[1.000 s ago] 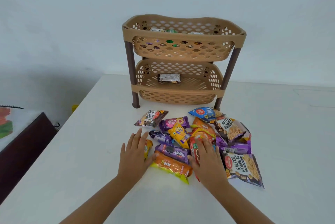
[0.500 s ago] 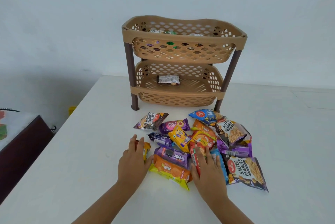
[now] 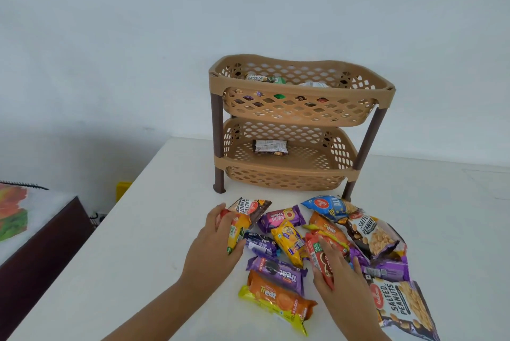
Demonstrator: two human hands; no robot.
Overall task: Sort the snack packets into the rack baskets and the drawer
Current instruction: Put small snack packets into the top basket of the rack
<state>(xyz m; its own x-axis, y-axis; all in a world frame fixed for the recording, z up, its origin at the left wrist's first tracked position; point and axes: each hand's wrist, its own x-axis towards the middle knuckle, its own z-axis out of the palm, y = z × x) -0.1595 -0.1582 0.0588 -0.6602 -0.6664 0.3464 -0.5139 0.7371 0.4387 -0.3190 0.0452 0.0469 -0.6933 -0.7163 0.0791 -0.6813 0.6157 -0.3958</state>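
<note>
Hands (image 3: 214, 247) among packets (image 3: 278, 295) before rack (image 3: 298, 125).

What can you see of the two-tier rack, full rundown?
The rack looks like tan plastic lattice: two baskets stacked on dark brown legs, upright at the back of the white table, behind the packet pile. The top basket holds several packets, partly hidden. The lower basket holds one dark packet lying flat. Neither hand touches it.

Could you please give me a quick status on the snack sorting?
Left hand on a yellow packet, right hand on a red packet. Pile on table; one packet in lower basket. Nothing blocking.
</note>
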